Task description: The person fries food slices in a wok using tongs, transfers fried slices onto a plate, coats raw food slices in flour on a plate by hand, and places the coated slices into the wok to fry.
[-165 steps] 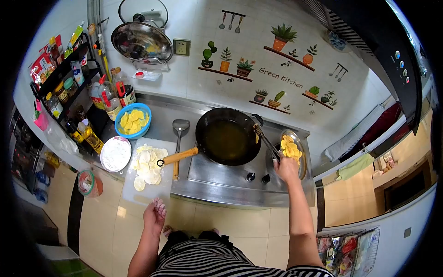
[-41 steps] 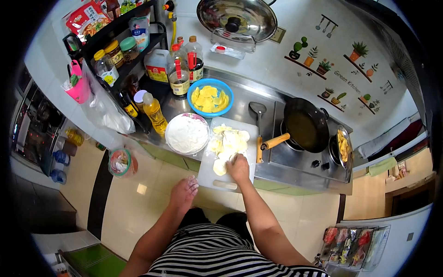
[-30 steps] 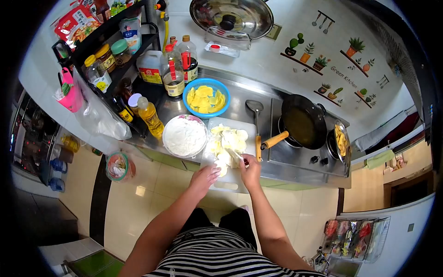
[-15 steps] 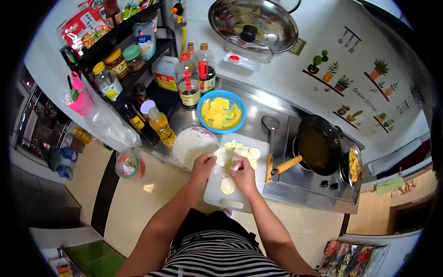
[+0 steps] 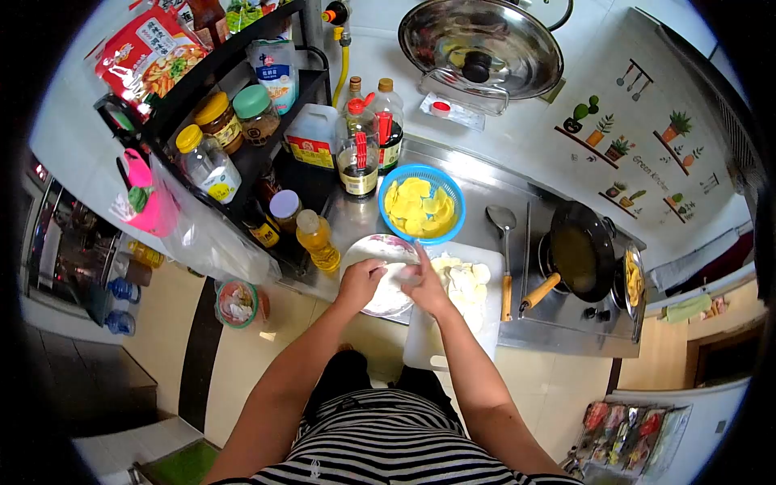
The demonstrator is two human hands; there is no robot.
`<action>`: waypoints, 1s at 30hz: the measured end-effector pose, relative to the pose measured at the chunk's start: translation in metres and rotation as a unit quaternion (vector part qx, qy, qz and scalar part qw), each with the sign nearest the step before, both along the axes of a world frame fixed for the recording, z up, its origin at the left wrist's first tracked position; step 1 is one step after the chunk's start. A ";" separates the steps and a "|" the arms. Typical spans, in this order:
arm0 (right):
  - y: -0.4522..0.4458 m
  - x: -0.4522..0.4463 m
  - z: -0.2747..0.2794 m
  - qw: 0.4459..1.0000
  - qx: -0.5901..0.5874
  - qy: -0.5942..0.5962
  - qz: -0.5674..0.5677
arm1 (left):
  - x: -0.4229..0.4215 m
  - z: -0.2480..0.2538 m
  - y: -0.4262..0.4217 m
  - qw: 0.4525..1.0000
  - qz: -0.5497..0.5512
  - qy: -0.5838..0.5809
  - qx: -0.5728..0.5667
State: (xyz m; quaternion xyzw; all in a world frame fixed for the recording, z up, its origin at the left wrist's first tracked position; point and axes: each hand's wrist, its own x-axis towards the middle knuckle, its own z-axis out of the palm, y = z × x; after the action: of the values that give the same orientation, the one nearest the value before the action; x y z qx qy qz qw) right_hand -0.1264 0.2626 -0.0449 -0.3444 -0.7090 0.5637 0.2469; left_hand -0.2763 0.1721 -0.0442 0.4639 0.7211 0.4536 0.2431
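Note:
My left hand (image 5: 360, 285) is pinched over a white bowl (image 5: 368, 247) of white powder that looks like flour. A pale, powder-coated slice (image 5: 394, 273) appears to be at its fingertips, partly blurred against the powder. Across from it, my right hand (image 5: 428, 288) is over the bowl's right side, index finger stretched out and the other fingers smeared by motion. To the right, a white cutting board (image 5: 422, 343) carries a heap of whitened round slices (image 5: 465, 284). Behind the bowl stands a blue basket (image 5: 461, 212) of yellow slices (image 5: 419, 206).
A spatula (image 5: 506, 250) lies right of the board, beside a wok (image 5: 580, 250) on the stove. Browned yellow pieces (image 5: 634, 279) sit on a plate at far right. An oil bottle (image 5: 318, 241), sauce bottles (image 5: 358, 158) and a black rack (image 5: 275, 121) stand left.
Both hands have moved from the cutting board to over the white bowl. The slice that lay alone near the board's handle now appears gone from there. The view has shifted slightly.

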 end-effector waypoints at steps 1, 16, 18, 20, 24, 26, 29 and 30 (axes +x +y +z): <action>-0.005 -0.005 0.000 1.000 -0.002 -0.002 -0.010 | -0.005 0.000 0.000 1.000 -0.010 -0.002 -0.002; -0.028 -0.025 -0.011 0.992 0.003 -0.033 -0.123 | -0.044 0.000 0.008 0.990 -0.132 0.044 -0.024; -0.031 -0.024 -0.006 0.990 -0.001 -0.058 -0.129 | -0.043 -0.001 0.010 0.989 -0.140 0.047 -0.010; -0.031 -0.022 0.000 0.989 -0.009 -0.067 -0.133 | -0.043 -0.001 0.013 0.988 -0.144 0.048 0.005; -0.025 -0.019 -0.027 0.985 0.066 -0.053 -0.148 | -0.043 0.000 0.016 0.986 -0.167 -0.023 -0.011; -0.020 -0.018 -0.022 0.980 -0.135 -0.039 -0.142 | -0.045 -0.011 0.019 0.983 -0.173 -0.058 -0.026; -0.032 -0.026 0.008 0.978 0.013 -0.025 -0.207 | -0.042 -0.034 0.016 0.994 -0.090 -0.064 -0.010; -0.033 -0.028 0.007 0.978 0.013 -0.026 -0.207 | -0.037 -0.035 0.012 0.974 -0.069 -0.212 -0.040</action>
State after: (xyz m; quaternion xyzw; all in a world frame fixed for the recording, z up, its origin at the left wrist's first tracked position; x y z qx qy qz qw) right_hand -0.1549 0.2298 -0.0375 -0.4947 -0.6359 0.4820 0.3444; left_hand -0.3132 0.1836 -0.0793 0.3960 0.6370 0.4940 0.4396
